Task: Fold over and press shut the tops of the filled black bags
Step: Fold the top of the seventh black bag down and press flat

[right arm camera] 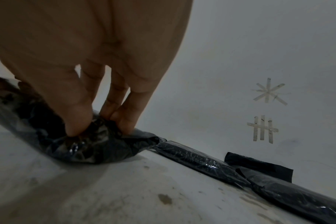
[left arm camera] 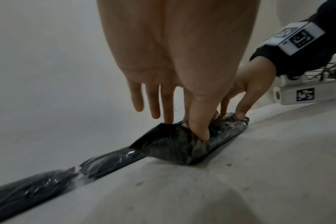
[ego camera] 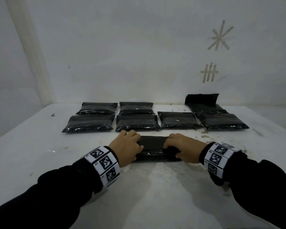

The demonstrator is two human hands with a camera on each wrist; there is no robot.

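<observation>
Both hands, left hand point(ego camera: 127, 147) and right hand point(ego camera: 182, 148), pinch the bag point(ego camera: 155, 148) ends, fingers curled, folding its top; pressing the flap flat probably follows.

We are finding bare table point(ego camera: 147, 187) lying open in front. Rows of filled black bags point(ego camera: 137, 124) are blocking the far side.

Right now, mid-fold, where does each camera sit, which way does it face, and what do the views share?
Head: above, facing forward and down at the table; shows both sleeves, left hand and right hand on the near bag.
Left wrist: along the left hand toward the person's right; right hand visible.
Right wrist: along the right hand toward the wall's tape marks.
Shared: all see the near bag; head and right wrist see the open-topped bag.
</observation>
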